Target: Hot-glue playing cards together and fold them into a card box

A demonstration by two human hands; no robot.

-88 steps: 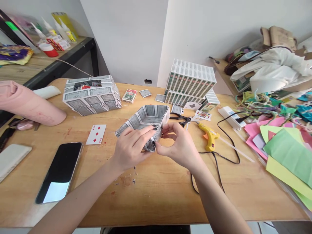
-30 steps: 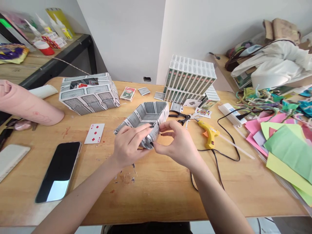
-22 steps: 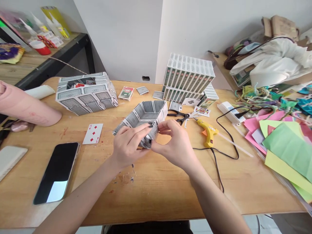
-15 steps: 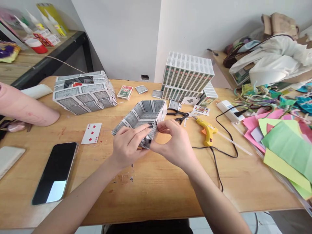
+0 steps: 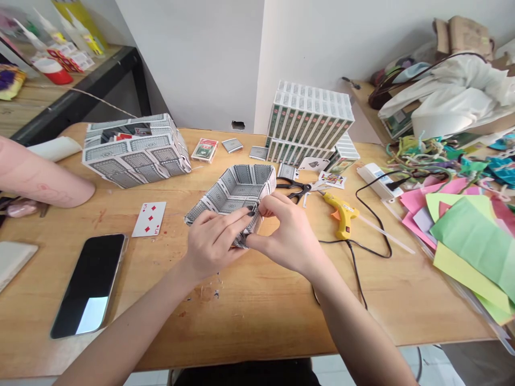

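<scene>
Both hands grip a small open box made of playing cards (image 5: 237,190), its grey patterned card backs facing out and in. My left hand (image 5: 215,236) is closed over the near wall, fingers along the rim and thumb beneath. On the right, my right hand (image 5: 287,230) pinches the near right corner of the box between thumb and fingers. The exact spot under the fingertips is hidden. Right of the box lie black-handled scissors (image 5: 295,187) and a yellow glue gun (image 5: 341,214). A three of diamonds card (image 5: 149,219) lies face up to the left.
A larger card-built box (image 5: 137,155) stands back left, near a card pack (image 5: 205,150). Stacked card packs (image 5: 309,120) rise at the back. A phone (image 5: 89,287) lies front left, a pink cylinder (image 5: 44,171) behind it. Coloured paper (image 5: 475,246) and a power strip (image 5: 378,182) are right.
The view has shifted very slightly. Both hands keep their hold on the box at nearly the same place, with only small finger movement at the near right corner.
</scene>
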